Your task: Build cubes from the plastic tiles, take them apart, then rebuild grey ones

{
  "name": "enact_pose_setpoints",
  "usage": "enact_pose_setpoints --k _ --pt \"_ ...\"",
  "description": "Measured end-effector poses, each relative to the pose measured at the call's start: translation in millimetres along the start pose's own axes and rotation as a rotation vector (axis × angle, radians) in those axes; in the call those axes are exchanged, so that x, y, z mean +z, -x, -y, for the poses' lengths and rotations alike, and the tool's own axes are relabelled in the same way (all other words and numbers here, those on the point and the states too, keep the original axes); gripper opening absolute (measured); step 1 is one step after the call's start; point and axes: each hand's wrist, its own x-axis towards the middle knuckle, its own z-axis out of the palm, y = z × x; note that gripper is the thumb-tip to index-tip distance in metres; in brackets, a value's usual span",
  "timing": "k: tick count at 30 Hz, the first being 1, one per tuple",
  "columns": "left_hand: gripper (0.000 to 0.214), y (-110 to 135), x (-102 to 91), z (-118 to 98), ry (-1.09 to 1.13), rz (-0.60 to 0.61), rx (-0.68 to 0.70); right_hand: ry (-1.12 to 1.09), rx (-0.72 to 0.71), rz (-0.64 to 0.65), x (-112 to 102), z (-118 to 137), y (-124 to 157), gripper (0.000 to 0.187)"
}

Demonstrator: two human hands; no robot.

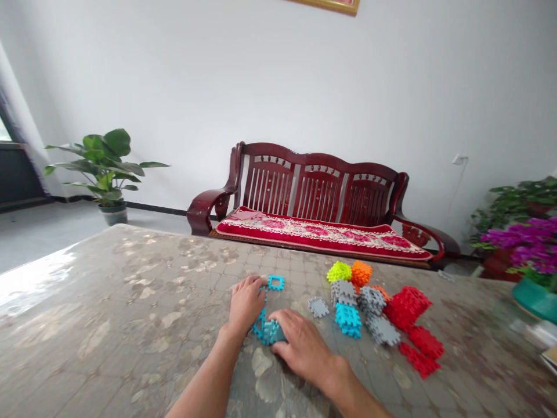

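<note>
Left hand [248,299]: palm down, fingers close together, pointing away from the person, over part of a blue strip [260,327]; can't tell whether it grips or just presses. Right hand [301,345]: narrow, bent, thumb and fingers around a blue block [272,332] with notched edges. Block sits low between the two hands, at the near end of the blue strip; touching or just apart, can't tell. Strip's long axis runs away from the person, roughly in line with the left hand; far part mostly hidden by the fingers.

Blue frame [270,287] flat on the table [130,325], just right of the left fingertips, square opening facing up, sides about equal.

Right of the right hand: gray piece [318,307] flat, set apart. Then the piles: blue stack [348,320] in front of gray stack [343,292], yellow-green stack [339,271] and orange stack [361,273] farthest, gray pieces [383,330] mid, red pile [408,307] beyond, red pieces [420,360] nearest, trailing toward the person. Any markings on the pieces too small to read.

Background: wooden settee [319,186], red floral cover [317,231], potted plant [104,157] left, purple flowers [528,244] right.
</note>
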Motion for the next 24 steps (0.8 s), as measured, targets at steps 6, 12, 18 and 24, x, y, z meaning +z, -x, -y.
enact_pose_setpoints --k 6,12,18,24 --pt "0.035 0.8 -2.3 -2.4 -0.01 0.008 -0.009 0.258 0.101 -0.136 -2.0 -1.2 4.0 0.042" --pt "0.035 1.8 -4.7 -3.9 -0.005 0.006 0.002 0.203 0.07 -0.188 11.1 -6.6 5.9 0.052" --pt "0.035 0.6 -1.6 -1.6 0.001 0.003 -0.001 0.173 0.125 -0.185 5.6 -14.2 10.9 0.034" --pt "0.036 0.7 -3.4 -2.6 -0.001 0.01 -0.002 0.186 0.215 -0.209 0.2 -23.1 11.2 0.028"
